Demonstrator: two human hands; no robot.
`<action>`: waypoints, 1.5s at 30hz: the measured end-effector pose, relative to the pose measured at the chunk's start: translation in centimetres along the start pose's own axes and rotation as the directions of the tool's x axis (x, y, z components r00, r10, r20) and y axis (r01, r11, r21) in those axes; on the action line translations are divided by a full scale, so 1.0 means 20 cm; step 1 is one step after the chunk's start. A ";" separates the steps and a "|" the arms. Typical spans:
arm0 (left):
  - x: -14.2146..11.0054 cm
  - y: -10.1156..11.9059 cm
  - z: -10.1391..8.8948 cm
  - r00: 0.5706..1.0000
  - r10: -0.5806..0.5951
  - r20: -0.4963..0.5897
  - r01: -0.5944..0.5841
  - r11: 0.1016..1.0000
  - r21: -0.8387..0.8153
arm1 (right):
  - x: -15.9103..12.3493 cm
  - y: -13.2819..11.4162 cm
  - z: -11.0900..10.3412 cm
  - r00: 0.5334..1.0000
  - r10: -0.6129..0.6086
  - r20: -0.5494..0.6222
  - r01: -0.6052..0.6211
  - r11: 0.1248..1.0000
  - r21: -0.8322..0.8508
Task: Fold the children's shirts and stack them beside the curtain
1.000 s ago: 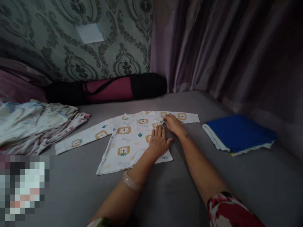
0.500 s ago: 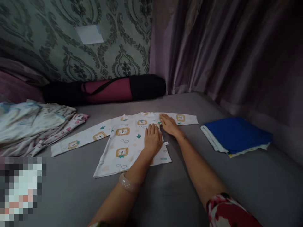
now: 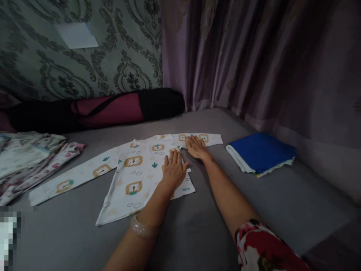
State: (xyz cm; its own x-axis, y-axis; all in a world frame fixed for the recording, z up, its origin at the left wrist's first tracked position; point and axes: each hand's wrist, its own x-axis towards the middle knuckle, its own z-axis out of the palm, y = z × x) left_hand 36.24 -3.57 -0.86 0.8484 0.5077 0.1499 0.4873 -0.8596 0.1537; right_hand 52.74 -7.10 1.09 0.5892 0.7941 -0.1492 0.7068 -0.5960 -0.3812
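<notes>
Both your hands, left hand (image 3: pixel 174 170) and right hand (image 3: pixel 195 146), lie flat-open, fingers gripping nothing, on the shirt (image 3: pixel 135 173); sliding could rumple it.

Both bare forearms reach up from the lower frame toward centre. The left hand (image 3: pixel 174 170) lies flat, fingers spread; the right hand (image 3: pixel 195 146) rests palm-down just beyond it.
</notes>
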 end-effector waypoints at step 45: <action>0.13 -0.08 -0.22 0.981 0.066 0.183 -0.049 0.994 -0.098 | 0.02 0.28 -0.18 0.663 0.605 -0.441 -0.569 0.790 0.227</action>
State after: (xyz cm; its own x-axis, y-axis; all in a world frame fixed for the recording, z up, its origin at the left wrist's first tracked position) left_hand 36.83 -0.55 3.51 0.9021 0.4309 -0.0214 0.4230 -0.8735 0.2409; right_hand 58.29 -10.60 2.26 0.9908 0.1136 0.0732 0.1340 -0.8960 -0.4234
